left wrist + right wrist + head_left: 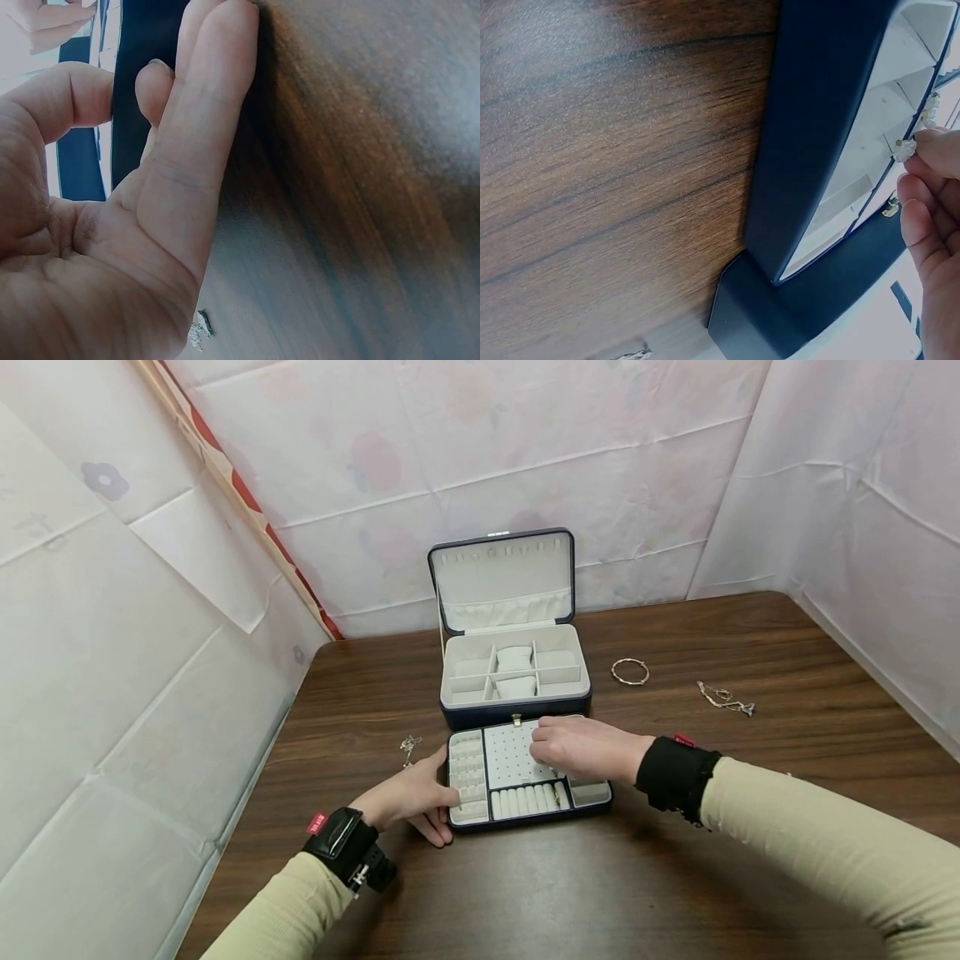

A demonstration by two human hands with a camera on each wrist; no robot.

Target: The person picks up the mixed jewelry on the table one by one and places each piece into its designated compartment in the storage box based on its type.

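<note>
A navy jewellery tray (592,795) with white compartments lies on the brown table in front of an open navy jewellery box (514,664). My left hand (416,797) holds the tray's front-left corner, thumb on the left wall and fingers (202,112) along the dark side of the tray (142,75). Over the tray's dotted earring panel my right hand (577,747) hovers. Its fingertips (930,217) pinch a small pale earring (904,150) just above the tray's compartments (870,142).
A silver bangle (629,671) and a thin chain (723,699) lie on the table to the right of the box. Another small chain (409,747) lies left of the tray. White sheets wall the table on three sides.
</note>
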